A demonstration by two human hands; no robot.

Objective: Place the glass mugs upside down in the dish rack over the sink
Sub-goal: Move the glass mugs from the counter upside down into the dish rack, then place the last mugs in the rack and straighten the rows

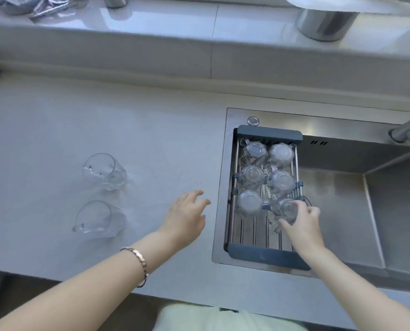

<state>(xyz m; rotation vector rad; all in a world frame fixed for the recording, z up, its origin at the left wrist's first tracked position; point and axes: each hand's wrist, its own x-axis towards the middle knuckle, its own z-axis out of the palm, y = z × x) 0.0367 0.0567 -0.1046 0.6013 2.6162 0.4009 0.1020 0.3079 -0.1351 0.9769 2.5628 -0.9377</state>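
Rack (268,255): five mugs inverted; sixth mug (284,211) in right grip (302,219). Left grip (187,211) wide, empty. Two mugs (103,172) left on desk (44,130).

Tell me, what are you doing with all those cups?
A person is putting glass mugs upside down in the dish rack over the sink. Five mugs already sit there, bottoms up. The right hand is setting a sixth mug into the rack. The left hand is open and empty above the counter. Two glass jugs wait on the counter to the left.
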